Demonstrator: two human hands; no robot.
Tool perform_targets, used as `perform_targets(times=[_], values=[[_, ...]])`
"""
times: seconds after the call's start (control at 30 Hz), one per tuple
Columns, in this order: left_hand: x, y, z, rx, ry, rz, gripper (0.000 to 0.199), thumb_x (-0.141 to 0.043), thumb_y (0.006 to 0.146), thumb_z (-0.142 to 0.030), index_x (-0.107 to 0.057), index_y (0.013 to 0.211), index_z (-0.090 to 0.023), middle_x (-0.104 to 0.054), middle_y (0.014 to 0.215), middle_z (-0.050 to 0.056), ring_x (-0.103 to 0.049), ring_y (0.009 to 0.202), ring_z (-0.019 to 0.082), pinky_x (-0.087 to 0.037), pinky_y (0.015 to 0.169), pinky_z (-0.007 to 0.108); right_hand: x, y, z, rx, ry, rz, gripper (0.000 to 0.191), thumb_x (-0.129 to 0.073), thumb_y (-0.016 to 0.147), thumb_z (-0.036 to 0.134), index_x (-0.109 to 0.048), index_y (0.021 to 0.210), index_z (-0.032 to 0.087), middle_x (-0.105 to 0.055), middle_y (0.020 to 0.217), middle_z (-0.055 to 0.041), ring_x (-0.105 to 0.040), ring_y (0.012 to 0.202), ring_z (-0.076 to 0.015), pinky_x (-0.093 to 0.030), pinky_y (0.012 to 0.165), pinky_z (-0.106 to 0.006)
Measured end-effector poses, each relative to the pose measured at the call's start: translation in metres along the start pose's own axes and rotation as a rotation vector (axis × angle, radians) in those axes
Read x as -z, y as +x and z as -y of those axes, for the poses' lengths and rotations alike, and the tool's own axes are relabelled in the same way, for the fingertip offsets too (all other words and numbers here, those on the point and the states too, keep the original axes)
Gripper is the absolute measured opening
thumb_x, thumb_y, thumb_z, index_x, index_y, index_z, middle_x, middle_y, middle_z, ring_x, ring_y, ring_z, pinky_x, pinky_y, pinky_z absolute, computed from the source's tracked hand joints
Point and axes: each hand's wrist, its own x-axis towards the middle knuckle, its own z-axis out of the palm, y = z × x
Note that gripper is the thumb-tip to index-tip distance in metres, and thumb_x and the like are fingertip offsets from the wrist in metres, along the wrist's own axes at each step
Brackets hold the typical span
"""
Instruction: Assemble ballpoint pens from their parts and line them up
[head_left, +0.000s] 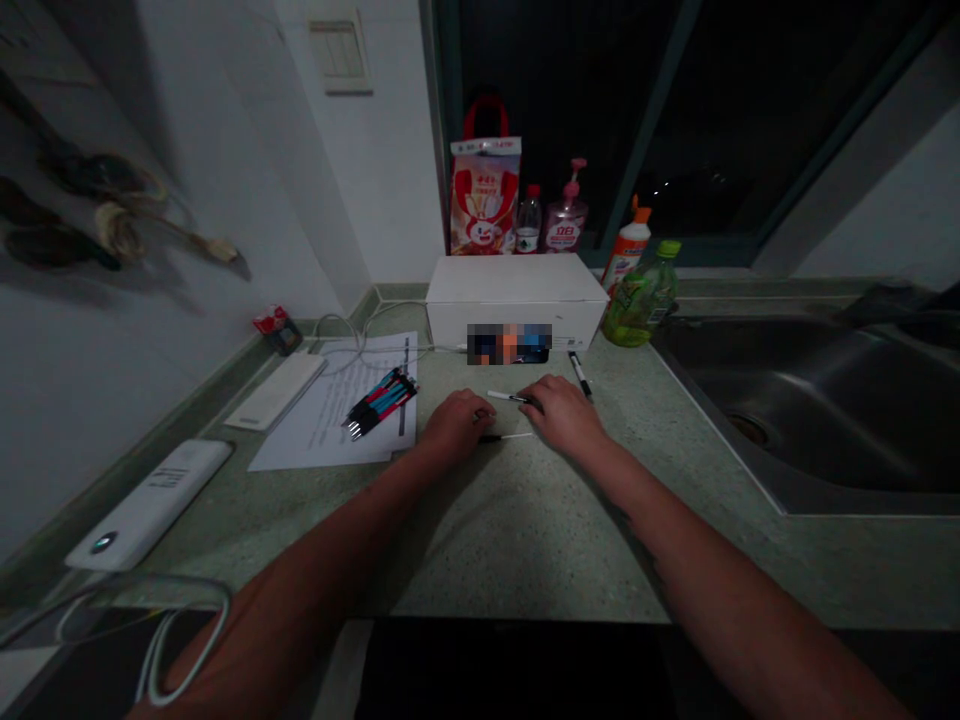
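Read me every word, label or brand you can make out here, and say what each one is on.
"立白" on the pink pump bottle.
Too small or blurred to read: the print on the red-and-white bag, the green bottle, the sheet of paper and the white power bank.
The label on the white box is pixelated and unreadable.

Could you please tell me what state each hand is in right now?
Left hand: palm down, over the end of a white marker; grip cannot be told.
Right hand: palm down, fingertips at another white marker; grip cannot be told.
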Motion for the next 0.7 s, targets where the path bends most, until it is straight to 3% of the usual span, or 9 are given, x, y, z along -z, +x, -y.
perform_targets(times=[0.3, 0.53, 0.6, 0.7], values=[[-0.004, 0.003, 0.003, 0.008, -0.033, -0.033, 0.014, -0.077, 0.092, -0.016, -0.081, 0.104, -0.019, -0.075, 0.102, 0.007, -0.068, 0.103, 0.025, -0.053, 0.097, 0.037, -0.004, 0.007, 0.007, 0.029, 0.001, 0.016, 0.024, -0.063, 0.103, 0.022, -0.08, 0.121, 0.018, -0.074, 0.115, -0.0142, -0.064, 0.115, -0.0304, -0.047, 0.099, -0.04], [0.011, -0.002, 0.0, 0.021, -0.066, -0.058, 0.009, -0.076, 0.091, -0.016, -0.078, 0.099, -0.02, -0.074, 0.098, 0.005, -0.068, 0.097, 0.023, -0.053, 0.092, 0.036, -0.003, 0.002, 0.003, 0.047, 0.045, -0.05, 0.023, -0.065, 0.102, 0.021, -0.08, 0.119, 0.018, -0.074, 0.112, -0.0137, -0.064, 0.113, -0.0302, -0.048, 0.098, -0.04], [0.016, -0.008, 0.0, -0.007, -0.054, -0.024, 0.001, -0.076, 0.091, -0.021, -0.077, 0.092, -0.021, -0.074, 0.096, 0.005, -0.067, 0.092, 0.023, -0.053, 0.087, 0.036, -0.002, 0.0, 0.001, 0.058, 0.067, -0.078, 0.022, -0.065, 0.102, 0.021, -0.08, 0.118, 0.018, -0.074, 0.111, -0.0134, -0.064, 0.112, -0.0299, -0.048, 0.097, -0.041], [0.02, -0.017, -0.002, -0.116, -0.016, 0.076, 0.006, -0.08, 0.087, -0.028, -0.077, 0.089, -0.023, -0.074, 0.095, 0.005, -0.067, 0.091, 0.025, -0.053, 0.082, 0.037, 0.002, -0.006, 0.0, 0.087, 0.108, -0.11, 0.019, -0.064, 0.103, 0.023, -0.08, 0.113, 0.02, -0.074, 0.108, -0.0119, -0.065, 0.108, -0.0285, -0.049, 0.096, -0.04]])
